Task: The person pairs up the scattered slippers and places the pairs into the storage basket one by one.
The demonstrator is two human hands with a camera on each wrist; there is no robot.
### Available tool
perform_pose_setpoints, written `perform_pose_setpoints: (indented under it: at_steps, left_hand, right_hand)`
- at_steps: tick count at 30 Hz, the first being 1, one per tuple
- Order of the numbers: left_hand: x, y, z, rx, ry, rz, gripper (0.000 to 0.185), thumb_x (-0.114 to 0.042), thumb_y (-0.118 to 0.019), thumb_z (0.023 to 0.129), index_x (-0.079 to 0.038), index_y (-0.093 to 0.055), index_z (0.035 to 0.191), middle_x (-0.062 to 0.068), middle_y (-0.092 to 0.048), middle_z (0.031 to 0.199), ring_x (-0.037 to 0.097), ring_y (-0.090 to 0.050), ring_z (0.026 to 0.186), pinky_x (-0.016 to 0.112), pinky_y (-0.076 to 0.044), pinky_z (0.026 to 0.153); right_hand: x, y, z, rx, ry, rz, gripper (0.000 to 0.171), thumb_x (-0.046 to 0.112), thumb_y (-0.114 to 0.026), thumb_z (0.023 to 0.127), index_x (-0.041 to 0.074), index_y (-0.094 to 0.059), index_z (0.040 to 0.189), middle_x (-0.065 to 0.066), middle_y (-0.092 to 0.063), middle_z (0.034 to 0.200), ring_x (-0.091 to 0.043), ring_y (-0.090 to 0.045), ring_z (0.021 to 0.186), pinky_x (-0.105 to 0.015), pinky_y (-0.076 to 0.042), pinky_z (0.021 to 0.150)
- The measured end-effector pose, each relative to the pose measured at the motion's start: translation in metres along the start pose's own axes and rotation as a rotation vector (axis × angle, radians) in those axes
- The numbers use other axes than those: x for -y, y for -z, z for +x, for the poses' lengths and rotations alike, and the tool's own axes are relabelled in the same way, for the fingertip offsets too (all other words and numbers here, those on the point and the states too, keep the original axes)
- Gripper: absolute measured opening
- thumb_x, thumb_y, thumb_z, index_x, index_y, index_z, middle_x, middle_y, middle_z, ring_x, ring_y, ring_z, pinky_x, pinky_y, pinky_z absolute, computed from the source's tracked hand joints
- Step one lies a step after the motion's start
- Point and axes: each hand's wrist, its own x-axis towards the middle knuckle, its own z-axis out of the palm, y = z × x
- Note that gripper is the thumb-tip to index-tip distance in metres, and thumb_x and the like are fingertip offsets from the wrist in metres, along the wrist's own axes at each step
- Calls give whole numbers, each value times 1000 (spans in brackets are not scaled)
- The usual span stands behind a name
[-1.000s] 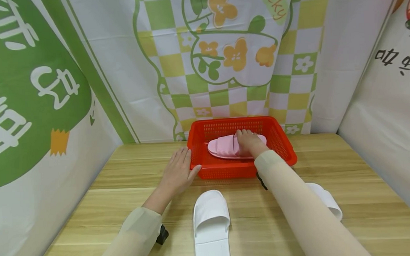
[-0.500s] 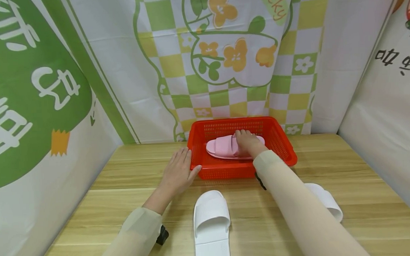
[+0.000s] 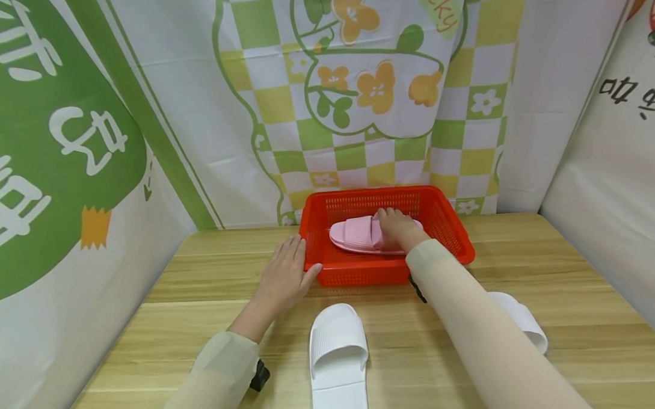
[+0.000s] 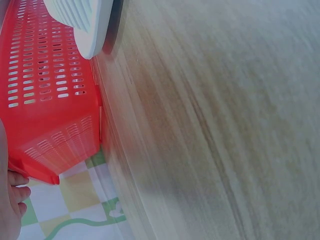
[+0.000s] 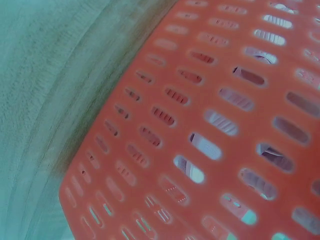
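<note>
Now right hand (image 3: 396,227) gripping pink slipper (image 3: 355,235) inside red basket (image 3: 447,224) (left hand (image 3: 283,277), fingers straight, bracing its corner).

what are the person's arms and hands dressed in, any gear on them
Both arms wear long, close-fitting sleeves in a pale beige, slightly sheer fabric, ending at the wrists. The left hand and right hand are bare: no gloves, and no rings or markings show. A small black device sits under the left wrist, and a similar black piece shows under the right sleeve. No cables are visible.

Slipper (image 3: 355,235) in basket (image 3: 447,224) on table (image 3: 578,262)
</note>
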Motion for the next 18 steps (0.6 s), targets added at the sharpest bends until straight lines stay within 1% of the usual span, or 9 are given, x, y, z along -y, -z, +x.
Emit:
perform_pose_setpoints:
  at_steps: [4,11,14,18]
  left_hand:
    - [0,0,0,-5,-3,0,72,-46,-42,101,11,-36,143,27,-34,149,40,-29,139,48,-18,115]
    - [0,-1,0,-8,-4,-3,72,-46,-42,100,11,-37,143,27,-35,149,40,-29,139,48,-18,115]
    - [0,-1,0,-9,-5,-1,72,-46,-42,101,11,-36,143,27,-34,149,40,-28,140,48,-18,115]
    - [-1,0,-1,-2,0,-8,71,-46,-41,101,11,-36,144,26,-33,150,39,-27,140,47,-16,116]
  right_hand:
    - [1,1,-2,12,-6,-3,87,38,-78,80,0,-29,142,-24,-36,144,-41,-35,132,-58,-27,109]
    - [-1,1,-2,13,-11,-10,88,41,-76,81,1,-29,144,-23,-35,146,-41,-33,134,-59,-24,110]
    - [0,2,-2,12,-8,-13,90,41,-76,81,2,-28,146,-23,-32,148,-41,-30,136,-58,-22,111]
    - [1,5,-3,13,9,-27,95,40,-75,83,2,-21,151,-24,-24,154,-42,-22,141,-58,-18,112]
